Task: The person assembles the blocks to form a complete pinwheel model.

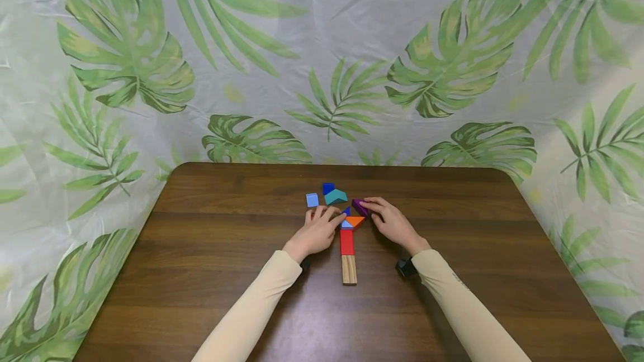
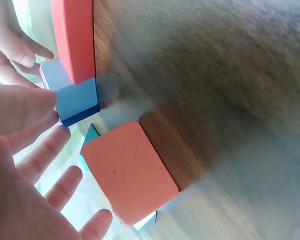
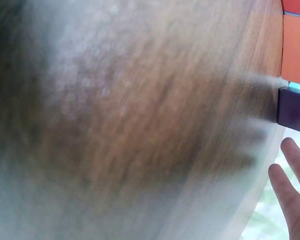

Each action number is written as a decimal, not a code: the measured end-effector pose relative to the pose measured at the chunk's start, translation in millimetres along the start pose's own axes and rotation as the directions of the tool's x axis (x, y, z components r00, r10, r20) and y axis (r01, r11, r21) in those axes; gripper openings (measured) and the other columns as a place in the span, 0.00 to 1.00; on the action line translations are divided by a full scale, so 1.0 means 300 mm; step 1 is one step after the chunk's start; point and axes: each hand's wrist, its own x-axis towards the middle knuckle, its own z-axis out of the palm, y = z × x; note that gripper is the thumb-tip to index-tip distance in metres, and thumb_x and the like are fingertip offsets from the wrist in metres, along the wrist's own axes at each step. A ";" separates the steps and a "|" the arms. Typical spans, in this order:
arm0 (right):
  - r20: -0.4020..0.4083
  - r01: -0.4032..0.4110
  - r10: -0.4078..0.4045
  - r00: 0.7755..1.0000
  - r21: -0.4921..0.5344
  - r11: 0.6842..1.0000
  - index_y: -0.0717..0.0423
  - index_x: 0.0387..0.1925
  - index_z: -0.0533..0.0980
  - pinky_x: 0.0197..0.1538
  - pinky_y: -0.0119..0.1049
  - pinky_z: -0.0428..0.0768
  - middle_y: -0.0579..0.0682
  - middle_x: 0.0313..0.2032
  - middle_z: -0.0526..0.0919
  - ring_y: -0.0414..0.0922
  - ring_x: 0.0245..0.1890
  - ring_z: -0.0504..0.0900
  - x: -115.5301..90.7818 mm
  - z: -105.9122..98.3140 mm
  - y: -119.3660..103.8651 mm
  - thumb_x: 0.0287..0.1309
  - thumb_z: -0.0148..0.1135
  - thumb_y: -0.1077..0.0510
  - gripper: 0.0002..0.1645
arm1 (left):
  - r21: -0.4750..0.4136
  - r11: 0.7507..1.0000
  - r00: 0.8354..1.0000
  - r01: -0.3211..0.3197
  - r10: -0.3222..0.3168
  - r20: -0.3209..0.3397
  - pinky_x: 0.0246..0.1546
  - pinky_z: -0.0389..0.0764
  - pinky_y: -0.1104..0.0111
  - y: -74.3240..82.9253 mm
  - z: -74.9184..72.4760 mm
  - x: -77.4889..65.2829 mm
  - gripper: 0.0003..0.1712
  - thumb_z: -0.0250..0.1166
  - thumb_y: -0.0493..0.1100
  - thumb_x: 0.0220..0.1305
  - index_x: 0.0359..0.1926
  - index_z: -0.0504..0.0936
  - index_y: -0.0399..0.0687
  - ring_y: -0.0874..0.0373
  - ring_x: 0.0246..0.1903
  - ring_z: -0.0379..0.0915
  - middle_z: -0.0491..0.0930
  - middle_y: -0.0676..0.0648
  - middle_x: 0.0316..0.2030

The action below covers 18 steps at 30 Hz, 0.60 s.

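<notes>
Side by side, both hands work at a figure of coloured blocks. My left hand [image 1: 316, 234] touches the light blue block [image 2: 75, 92] with thumb and fingertips at its side, the other fingers spread. Beside it lies a red-orange block [image 2: 130, 170], mostly hidden by that hand in the head view. Fingertips of my right hand [image 1: 394, 226] touch the purple block [image 1: 359, 206]; its fingers are fairly straight in the right wrist view. Between the hands stand a dark blue triangle [image 1: 346, 211] and an orange triangle [image 1: 355, 222].
Below them, a red block [image 1: 347, 242] and a wooden block [image 1: 349, 270] run in a column toward the person. Beyond lie a teal block [image 1: 335, 197], a blue block [image 1: 328, 188] and a pale blue block [image 1: 312, 200]. Leaf-print cloth [image 1: 332, 99] hangs behind the brown table [image 1: 226, 228].
</notes>
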 end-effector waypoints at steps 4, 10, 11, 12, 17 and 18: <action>0.001 -0.003 0.003 1.000 0.001 1.000 0.56 0.61 0.74 0.58 0.53 0.68 0.56 0.61 0.71 0.56 0.60 0.71 -0.001 0.000 -0.001 0.64 0.53 0.67 0.24 | -0.008 1.000 1.000 0.001 -0.001 0.005 0.56 0.57 0.51 0.002 -0.002 -0.005 0.27 0.53 0.39 0.70 0.69 0.66 0.50 0.48 0.62 0.53 0.62 0.48 0.64; 0.000 -0.001 0.001 1.000 0.002 1.000 0.56 0.61 0.74 0.59 0.53 0.68 0.56 0.61 0.71 0.56 0.60 0.70 -0.003 -0.001 -0.004 0.65 0.53 0.67 0.24 | 0.000 1.000 1.000 0.001 -0.001 -0.004 0.56 0.56 0.52 0.009 -0.005 -0.008 0.27 0.54 0.39 0.70 0.69 0.66 0.49 0.48 0.61 0.53 0.62 0.48 0.64; 0.001 -0.001 0.001 1.000 0.001 1.000 0.56 0.61 0.74 0.59 0.53 0.68 0.56 0.62 0.70 0.56 0.60 0.70 -0.003 -0.001 -0.004 0.65 0.53 0.67 0.24 | 0.004 1.000 1.000 0.000 0.000 -0.008 0.56 0.56 0.52 0.011 -0.004 -0.009 0.27 0.54 0.39 0.70 0.69 0.66 0.49 0.48 0.61 0.54 0.62 0.48 0.64; 0.002 -0.001 0.001 1.000 -0.002 1.000 0.56 0.61 0.74 0.59 0.53 0.68 0.56 0.62 0.70 0.56 0.60 0.70 -0.002 -0.001 -0.005 0.65 0.53 0.67 0.24 | 0.009 1.000 1.000 -0.001 0.001 -0.010 0.56 0.56 0.52 0.013 -0.003 -0.010 0.27 0.53 0.39 0.70 0.69 0.66 0.49 0.48 0.61 0.53 0.62 0.48 0.64; 0.014 0.007 -0.007 1.000 0.009 1.000 0.57 0.62 0.73 0.60 0.53 0.66 0.56 0.64 0.69 0.56 0.62 0.68 0.005 -0.005 -0.009 0.65 0.52 0.67 0.24 | 0.032 0.999 1.000 -0.004 0.005 -0.019 0.56 0.56 0.52 0.023 0.000 -0.018 0.27 0.53 0.39 0.70 0.69 0.66 0.48 0.48 0.61 0.54 0.62 0.48 0.64; 0.018 0.010 -0.011 1.000 0.012 1.000 0.58 0.62 0.73 0.60 0.53 0.66 0.56 0.64 0.68 0.56 0.63 0.68 0.008 -0.005 -0.010 0.65 0.52 0.67 0.23 | 0.035 0.999 1.000 -0.005 0.006 -0.020 0.55 0.56 0.52 0.025 -0.001 -0.020 0.27 0.53 0.39 0.71 0.69 0.66 0.48 0.48 0.61 0.54 0.62 0.48 0.64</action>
